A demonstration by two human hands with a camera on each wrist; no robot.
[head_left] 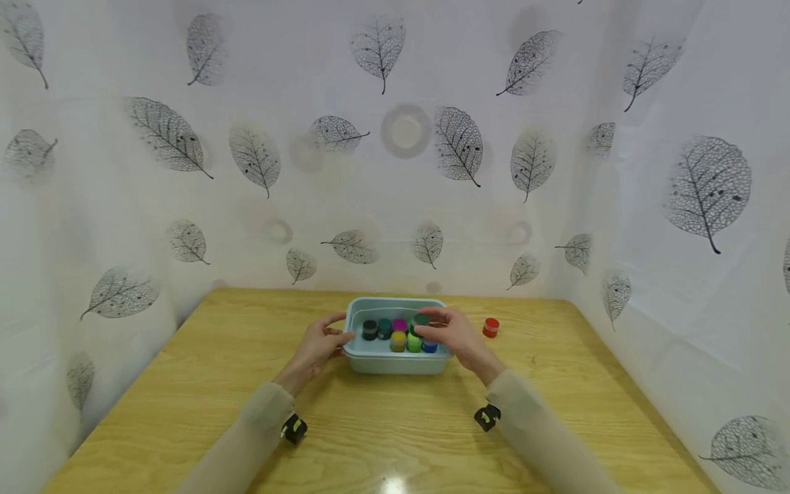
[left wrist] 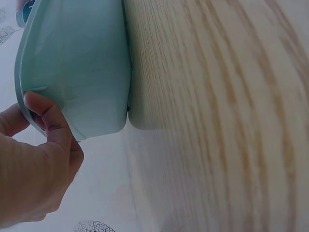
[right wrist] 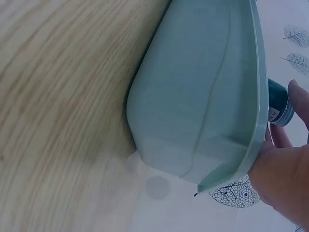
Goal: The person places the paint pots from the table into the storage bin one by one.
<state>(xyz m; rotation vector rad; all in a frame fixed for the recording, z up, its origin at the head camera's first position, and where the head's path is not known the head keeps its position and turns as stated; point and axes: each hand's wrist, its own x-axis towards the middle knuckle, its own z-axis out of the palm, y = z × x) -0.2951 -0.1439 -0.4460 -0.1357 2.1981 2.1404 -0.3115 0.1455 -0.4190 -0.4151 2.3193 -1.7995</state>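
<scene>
A pale blue-green plastic tub (head_left: 395,365) stands on the table, holding several small paint jars, among them a black jar (head_left: 369,330), a magenta jar (head_left: 400,324) and a yellow jar (head_left: 398,342). My left hand (head_left: 322,343) pinches the tub's left rim between thumb and fingers. At the tub's right side, my right hand (head_left: 453,335) holds a dark green jar (right wrist: 279,102) by its sides, at about rim height. Beneath it lie a light green jar (head_left: 414,343) and a blue jar (head_left: 429,346). The tub wall hides the other jars in the wrist views.
A red jar (head_left: 490,327) sits on the wooden table (head_left: 382,425) to the right of the tub. White curtains with a leaf print (head_left: 458,144) hang behind the table and along both sides. Each forearm wears a small black wrist camera (head_left: 487,416).
</scene>
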